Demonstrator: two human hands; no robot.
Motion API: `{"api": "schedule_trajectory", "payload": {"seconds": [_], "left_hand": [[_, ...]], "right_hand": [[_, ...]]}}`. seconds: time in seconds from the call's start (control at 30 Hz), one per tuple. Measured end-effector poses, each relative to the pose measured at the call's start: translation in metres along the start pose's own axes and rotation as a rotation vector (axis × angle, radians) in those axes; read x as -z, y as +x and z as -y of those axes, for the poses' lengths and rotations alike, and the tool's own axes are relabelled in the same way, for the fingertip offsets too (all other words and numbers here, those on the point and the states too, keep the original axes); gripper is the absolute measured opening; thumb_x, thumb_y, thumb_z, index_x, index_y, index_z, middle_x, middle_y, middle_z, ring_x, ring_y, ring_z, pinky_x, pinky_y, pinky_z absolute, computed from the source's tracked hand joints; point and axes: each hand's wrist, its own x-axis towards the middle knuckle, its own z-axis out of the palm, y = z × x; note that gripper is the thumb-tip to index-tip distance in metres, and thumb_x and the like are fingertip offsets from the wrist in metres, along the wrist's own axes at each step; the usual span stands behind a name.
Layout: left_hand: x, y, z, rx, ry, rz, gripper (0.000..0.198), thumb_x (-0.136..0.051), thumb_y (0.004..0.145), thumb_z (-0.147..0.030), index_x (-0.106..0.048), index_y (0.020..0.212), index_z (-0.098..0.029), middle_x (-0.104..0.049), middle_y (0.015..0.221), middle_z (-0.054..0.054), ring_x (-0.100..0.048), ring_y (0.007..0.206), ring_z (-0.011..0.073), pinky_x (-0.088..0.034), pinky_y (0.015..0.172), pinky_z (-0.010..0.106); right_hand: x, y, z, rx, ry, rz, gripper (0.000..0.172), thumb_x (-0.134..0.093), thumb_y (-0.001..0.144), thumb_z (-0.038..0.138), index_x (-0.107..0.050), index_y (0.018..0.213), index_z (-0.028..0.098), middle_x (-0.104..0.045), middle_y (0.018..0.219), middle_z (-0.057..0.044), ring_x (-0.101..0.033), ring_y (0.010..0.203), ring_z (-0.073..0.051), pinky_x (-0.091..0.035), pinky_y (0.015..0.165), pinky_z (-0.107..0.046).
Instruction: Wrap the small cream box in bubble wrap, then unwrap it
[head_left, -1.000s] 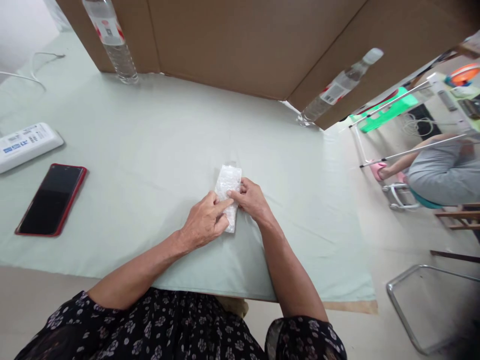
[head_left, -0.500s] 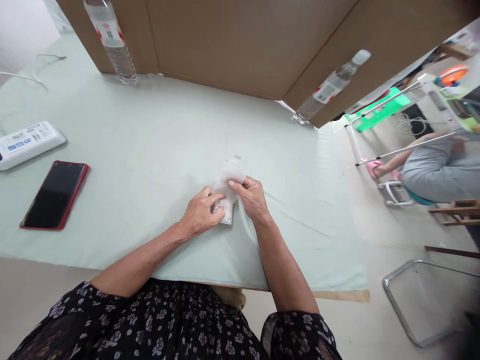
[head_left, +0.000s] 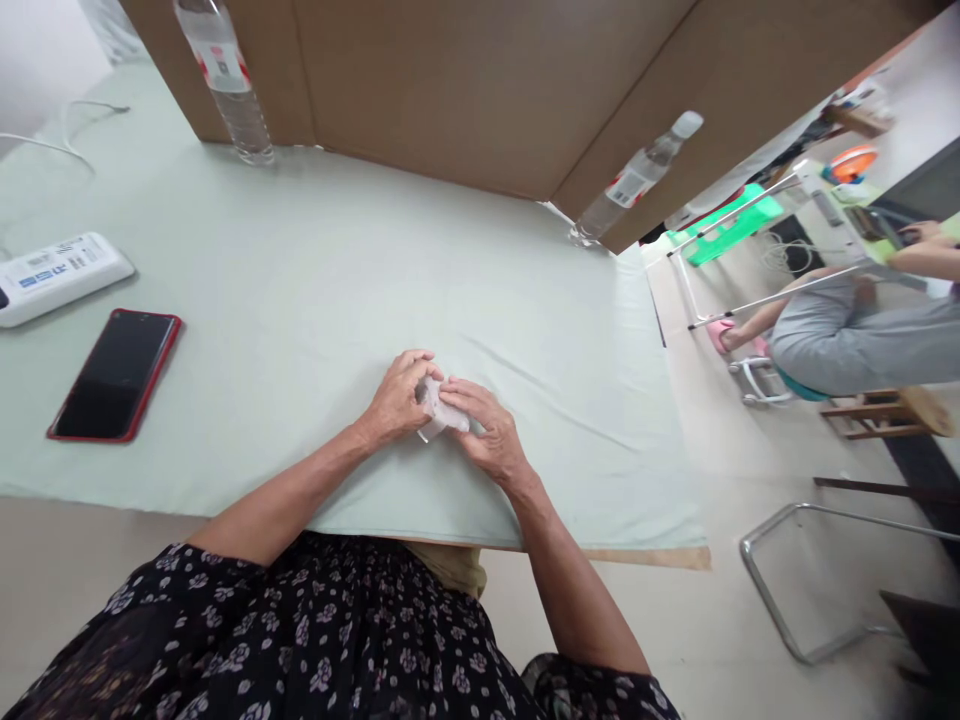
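1. We have the fingers of our left hand curled around the left side of a small, translucent whitish packet.
2. Our right hand grasps the packet's right side, its fingers laid across the top.
3. The packet sits between our two hands, just below the middle of the frame; we cannot tell whether it touches the pale green cloth over the counter.
4. At the left of the frame we see a red-edged phone lying flat, a white device just above it.
5. Farther up, one water bottle stands at upper left and a second bottle at upper right, both against brown cardboard.
6. Beyond the counter, at the right, we see a seated person in grey trousers.
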Motion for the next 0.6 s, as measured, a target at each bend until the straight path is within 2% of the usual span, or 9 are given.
{"api": "schedule_trajectory", "payload": {"seconds": [0.07, 0.13, 0.27, 0.33, 0.47, 0.53, 0.6], "left_hand": [[0.001, 0.000, -0.001, 0.009, -0.037, 0.000, 0.029, -0.070, 0.075, -0.016, -0.063, 0.102, -0.020, -0.064, 0.125, 0.012, -0.061, 0.122, 0.0261, -0.050, 0.105, 0.044], [0.001, 0.000, -0.002, 0.030, -0.069, -0.005, 0.030, -0.070, 0.074, -0.018, -0.062, 0.102, -0.021, -0.068, 0.119, 0.010, -0.065, 0.114, 0.0247, -0.052, 0.101, 0.042], [0.004, 0.003, -0.001, 0.065, -0.122, -0.010, 0.034, -0.068, 0.074, -0.023, -0.064, 0.107, -0.020, -0.070, 0.117, 0.009, -0.066, 0.108, 0.0236, -0.054, 0.096, 0.038], [0.009, 0.006, -0.001, 0.053, -0.163, 0.004, 0.032, -0.065, 0.078, -0.029, -0.066, 0.108, -0.019, -0.069, 0.122, 0.011, -0.066, 0.111, 0.0244, -0.053, 0.098, 0.038], [0.021, 0.009, -0.006, 0.071, -0.228, 0.171, 0.040, -0.065, 0.081, -0.039, -0.068, 0.115, -0.017, -0.073, 0.114, 0.009, -0.068, 0.101, 0.0228, -0.055, 0.089, 0.034], [0.023, 0.008, -0.009, 0.097, -0.230, 0.188, 0.044, -0.067, 0.079, -0.038, -0.068, 0.117, -0.017, -0.074, 0.109, 0.007, -0.068, 0.096, 0.0216, -0.055, 0.086, 0.032], [0.023, 0.007, -0.011, 0.119, -0.243, 0.166, 0.043, -0.066, 0.080, -0.037, -0.068, 0.118, -0.017, -0.074, 0.108, 0.006, -0.068, 0.095, 0.0210, -0.055, 0.085, 0.032]], "right_hand": [[-0.005, -0.005, -0.004, 0.039, -0.108, 0.015, 0.043, -0.061, 0.090, 0.026, -0.065, 0.134, 0.026, -0.068, 0.138, -0.011, -0.057, 0.138, -0.029, -0.047, 0.115, -0.056], [-0.010, -0.006, -0.008, 0.052, -0.194, 0.009, 0.045, -0.059, 0.090, 0.023, -0.064, 0.135, 0.025, -0.067, 0.139, -0.012, -0.055, 0.140, -0.029, -0.046, 0.115, -0.057], [-0.012, 0.006, -0.011, 0.024, -0.127, -0.041, 0.039, -0.054, 0.092, 0.021, -0.068, 0.128, 0.024, -0.070, 0.134, -0.013, -0.062, 0.130, -0.026, -0.049, 0.111, -0.052], [-0.008, 0.016, -0.011, -0.090, 0.018, -0.051, 0.034, -0.060, 0.090, 0.029, -0.071, 0.122, 0.024, -0.072, 0.130, -0.012, -0.064, 0.124, -0.026, -0.050, 0.109, -0.049], [0.000, 0.032, -0.012, -0.489, 0.444, -0.031, 0.037, -0.069, 0.084, 0.049, -0.075, 0.106, 0.019, -0.077, 0.103, -0.007, -0.071, 0.096, -0.024, -0.056, 0.089, -0.040], [0.001, 0.035, -0.013, -0.582, 0.573, -0.030, 0.038, -0.071, 0.082, 0.051, -0.076, 0.099, 0.017, -0.075, 0.092, -0.004, -0.068, 0.084, -0.020, -0.055, 0.083, -0.035], [0.001, 0.036, -0.014, -0.592, 0.615, -0.038, 0.036, -0.073, 0.081, 0.050, -0.076, 0.095, 0.017, -0.073, 0.086, -0.002, -0.064, 0.079, -0.018, -0.052, 0.078, -0.032]]}}
